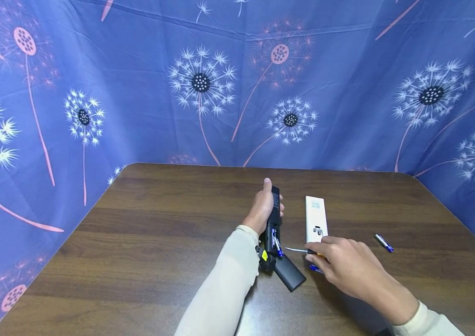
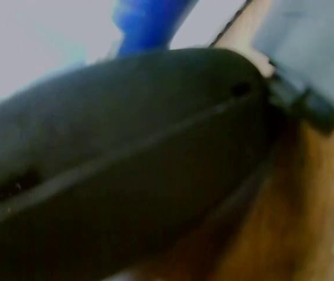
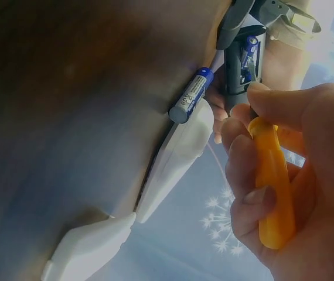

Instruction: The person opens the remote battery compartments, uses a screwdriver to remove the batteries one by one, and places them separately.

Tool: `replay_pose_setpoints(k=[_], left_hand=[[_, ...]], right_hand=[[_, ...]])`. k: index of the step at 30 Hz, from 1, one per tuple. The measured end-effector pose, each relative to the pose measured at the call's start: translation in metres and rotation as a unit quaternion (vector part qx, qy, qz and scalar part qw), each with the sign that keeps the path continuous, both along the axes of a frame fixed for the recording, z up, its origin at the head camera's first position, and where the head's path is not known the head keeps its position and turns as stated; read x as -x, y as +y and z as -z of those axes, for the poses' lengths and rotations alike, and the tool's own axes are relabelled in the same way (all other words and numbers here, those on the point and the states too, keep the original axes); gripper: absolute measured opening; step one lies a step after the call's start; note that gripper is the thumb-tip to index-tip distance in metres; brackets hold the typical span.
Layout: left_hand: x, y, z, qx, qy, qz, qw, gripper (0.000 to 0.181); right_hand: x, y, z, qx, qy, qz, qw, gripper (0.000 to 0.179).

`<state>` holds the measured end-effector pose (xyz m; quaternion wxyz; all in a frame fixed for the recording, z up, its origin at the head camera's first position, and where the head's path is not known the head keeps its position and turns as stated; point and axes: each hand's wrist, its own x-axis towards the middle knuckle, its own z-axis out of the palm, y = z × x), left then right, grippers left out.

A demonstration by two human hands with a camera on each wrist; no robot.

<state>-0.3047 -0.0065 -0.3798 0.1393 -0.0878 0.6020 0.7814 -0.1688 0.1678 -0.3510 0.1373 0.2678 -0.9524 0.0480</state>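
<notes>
My left hand (image 1: 262,205) grips a long black remote control (image 1: 275,205), its thumb pointing up along the side. The remote's battery compartment is uncovered, and a blue-and-silver battery (image 1: 278,248) sits tilted in its near end. In the left wrist view the remote's dark body (image 2: 126,134) appears close and blurred. My right hand (image 1: 346,261) holds a screwdriver with an orange handle (image 3: 275,187), fingers wrapped round it. Its thin metal shaft (image 1: 295,249) points left toward the compartment. Close under that hand lies another battery (image 1: 316,269), partly hidden in the head view.
A flat dark panel (image 1: 289,273) lies below the remote on the brown wooden table (image 1: 157,224). Right of the remote is a white slab (image 1: 315,212) bearing a QR code. Farther right lies a loose battery (image 1: 384,242). A blue dandelion-print cloth (image 1: 136,70) hangs behind the table.
</notes>
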Motion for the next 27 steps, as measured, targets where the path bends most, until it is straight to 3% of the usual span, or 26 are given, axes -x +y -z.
replay_pose_setpoints(k=[7, 16, 27], left_hand=[[-0.001, 0.001, -0.001, 0.016, 0.007, -0.003, 0.9998, 0.077], [-0.003, 0.002, -0.004, 0.055, 0.028, 0.025, 0.9978, 0.082], [-0.003, 0.004, -0.002, 0.069, 0.046, 0.033, 0.996, 0.074]], right_hand=[[-0.001, -0.003, -0.002, 0.01, -0.005, -0.001, 0.9999, 0.013], [0.002, -0.01, -0.003, 0.006, 0.014, -0.025, 0.9996, 0.014], [0.0, -0.009, -0.004, -0.006, -0.012, 0.005, 0.9999, 0.013]])
